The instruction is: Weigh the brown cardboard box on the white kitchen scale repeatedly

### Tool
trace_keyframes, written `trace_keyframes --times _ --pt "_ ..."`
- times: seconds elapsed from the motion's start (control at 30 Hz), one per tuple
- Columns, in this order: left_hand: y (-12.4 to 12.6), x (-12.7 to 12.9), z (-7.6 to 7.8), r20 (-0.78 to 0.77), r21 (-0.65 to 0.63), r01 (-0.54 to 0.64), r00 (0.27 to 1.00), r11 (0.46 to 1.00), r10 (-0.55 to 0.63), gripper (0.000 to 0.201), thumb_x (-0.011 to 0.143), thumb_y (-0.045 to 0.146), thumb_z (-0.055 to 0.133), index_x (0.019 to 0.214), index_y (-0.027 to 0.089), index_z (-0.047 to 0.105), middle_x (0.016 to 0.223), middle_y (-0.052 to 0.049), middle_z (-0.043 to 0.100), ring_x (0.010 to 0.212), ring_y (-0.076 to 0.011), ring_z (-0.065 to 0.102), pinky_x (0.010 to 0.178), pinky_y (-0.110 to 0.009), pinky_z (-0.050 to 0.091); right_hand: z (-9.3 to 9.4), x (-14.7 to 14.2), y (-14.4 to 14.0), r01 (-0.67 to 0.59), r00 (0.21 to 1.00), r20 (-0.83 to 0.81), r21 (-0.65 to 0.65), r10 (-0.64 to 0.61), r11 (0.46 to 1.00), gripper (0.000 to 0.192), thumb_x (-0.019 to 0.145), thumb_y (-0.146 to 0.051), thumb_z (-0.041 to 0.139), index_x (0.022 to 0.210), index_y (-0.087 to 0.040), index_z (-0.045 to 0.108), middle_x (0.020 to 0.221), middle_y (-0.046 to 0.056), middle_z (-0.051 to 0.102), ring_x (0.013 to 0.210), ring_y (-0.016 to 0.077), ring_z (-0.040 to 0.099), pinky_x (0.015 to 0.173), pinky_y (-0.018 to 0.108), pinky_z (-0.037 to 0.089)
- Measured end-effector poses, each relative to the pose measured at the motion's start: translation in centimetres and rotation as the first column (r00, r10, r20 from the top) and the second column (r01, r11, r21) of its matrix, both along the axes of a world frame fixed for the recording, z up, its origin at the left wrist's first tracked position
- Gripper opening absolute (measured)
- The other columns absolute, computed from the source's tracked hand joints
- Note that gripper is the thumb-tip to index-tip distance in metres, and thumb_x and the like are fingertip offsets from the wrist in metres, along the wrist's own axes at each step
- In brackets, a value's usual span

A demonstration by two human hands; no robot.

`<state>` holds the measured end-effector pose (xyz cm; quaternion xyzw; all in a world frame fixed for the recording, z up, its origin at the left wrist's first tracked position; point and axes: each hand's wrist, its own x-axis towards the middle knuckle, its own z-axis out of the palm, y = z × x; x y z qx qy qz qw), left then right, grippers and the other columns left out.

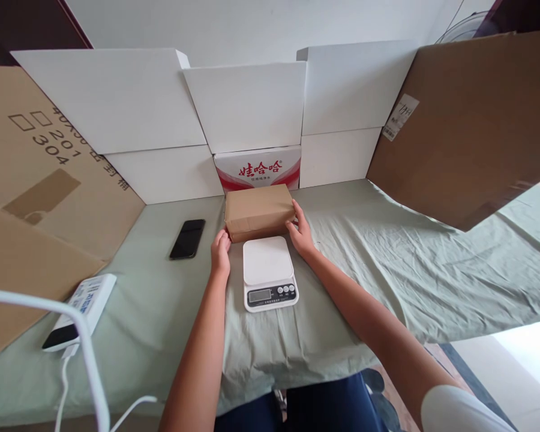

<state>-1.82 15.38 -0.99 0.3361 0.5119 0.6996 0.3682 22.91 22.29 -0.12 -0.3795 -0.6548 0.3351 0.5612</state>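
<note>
A small brown cardboard parcel (257, 210) rests on the green cloth just behind a white kitchen scale (268, 272). My left hand (220, 251) grips the parcel's near left corner. My right hand (300, 231) presses against its right end. The scale's platform is bare and its display and buttons face me. Both hands sit on either side of the scale's far edge.
A black phone (188, 238) lies left of the parcel. A white power bank (81, 310) with a white cable sits at the near left. White boxes (247, 105) and a red-and-white carton (257, 168) line the back; large brown cardboard sheets (468, 120) lean at both sides.
</note>
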Motion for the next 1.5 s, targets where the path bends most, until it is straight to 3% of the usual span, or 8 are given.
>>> trace_keyframes --times 0.37,0.57,0.77,1.0,1.17,1.33,1.5 --pt "-0.1 0.2 0.5 -0.004 -0.001 0.006 1.0 1.0 -0.006 0.052 0.083 0.053 0.071 0.122 0.019 0.075 0.129 -0.013 0.077 0.136 -0.0302 0.066 0.118 -0.044 0.048 0.0 0.5 -0.1 -0.028 1.0 0.009 0.021 0.028 0.999 0.077 0.095 -0.048 0.058 0.165 -0.026 0.035 0.174 0.009 0.039 0.158 0.0326 0.041 0.122 0.052 0.046" --pt "-1.7 0.1 1.4 -0.109 0.139 -0.012 0.994 0.99 0.027 0.048 0.086 0.051 0.069 0.125 0.023 0.077 0.138 -0.009 0.073 0.14 -0.0278 0.062 0.122 -0.04 0.044 -0.2 0.6 -0.4 0.003 1.0 0.022 0.2 -0.008 0.98 0.083 0.098 -0.061 0.054 0.169 -0.031 0.025 0.178 0.006 0.031 0.165 0.0324 0.03 0.134 0.056 0.03" --pt "-3.2 0.0 2.1 -0.124 0.148 -0.03 0.991 0.989 0.049 0.049 0.087 0.051 0.067 0.124 0.021 0.078 0.129 -0.011 0.077 0.132 -0.03 0.067 0.119 -0.044 0.048 0.1 0.9 -1.4 0.018 0.999 0.038 0.274 -0.03 0.962 0.085 0.099 -0.069 0.049 0.169 -0.03 0.022 0.177 0.009 0.03 0.167 0.0337 0.024 0.137 0.056 0.023" --pt "-3.0 0.2 1.8 -0.16 0.129 0.001 0.987 0.992 0.02 0.057 0.086 0.059 0.068 0.126 0.019 0.078 0.132 -0.013 0.076 0.132 -0.0342 0.067 0.117 -0.048 0.05 0.4 1.2 -1.5 0.082 0.992 0.069 0.245 -0.102 0.966 0.086 0.099 -0.072 0.044 0.17 -0.031 0.018 0.176 0.009 0.032 0.166 0.0343 0.024 0.136 0.057 0.024" --pt "-3.3 0.0 2.5 -0.239 0.199 -0.003 0.97 0.98 0.051 0.062 0.089 0.059 0.065 0.134 0.018 0.074 0.137 -0.014 0.074 0.136 -0.0327 0.065 0.12 -0.044 0.047 0.6 1.1 -1.8 0.056 0.993 0.088 0.271 -0.083 0.961 0.084 0.1 -0.073 0.04 0.171 -0.036 0.013 0.177 0.007 0.026 0.164 0.0365 0.026 0.13 0.06 0.032" --pt "-6.7 0.2 2.6 -0.337 0.269 0.003 0.937 0.963 0.091 0.067 0.093 0.061 0.061 0.144 0.019 0.068 0.149 -0.014 0.067 0.145 -0.0334 0.058 0.123 -0.046 0.043 1.0 1.8 -4.3 0.02 0.988 0.133 0.414 -0.082 0.91 0.085 0.102 -0.07 0.037 0.171 -0.037 -0.001 0.173 0.01 0.027 0.162 0.036 0.029 0.127 0.063 0.035" --pt "-13.2 1.0 0.5 -0.293 0.236 -0.037 0.95 0.971 0.108 0.071 0.092 0.064 0.062 0.144 0.016 0.068 0.145 -0.019 0.069 0.143 -0.038 0.059 0.121 -0.052 0.046 1.2 3.7 -8.6 -0.069 0.977 0.208 0.535 -0.051 0.842 0.081 0.104 -0.057 0.042 0.171 -0.041 0.0 0.169 0.009 0.028 0.156 0.0361 0.035 0.123 0.065 0.04"
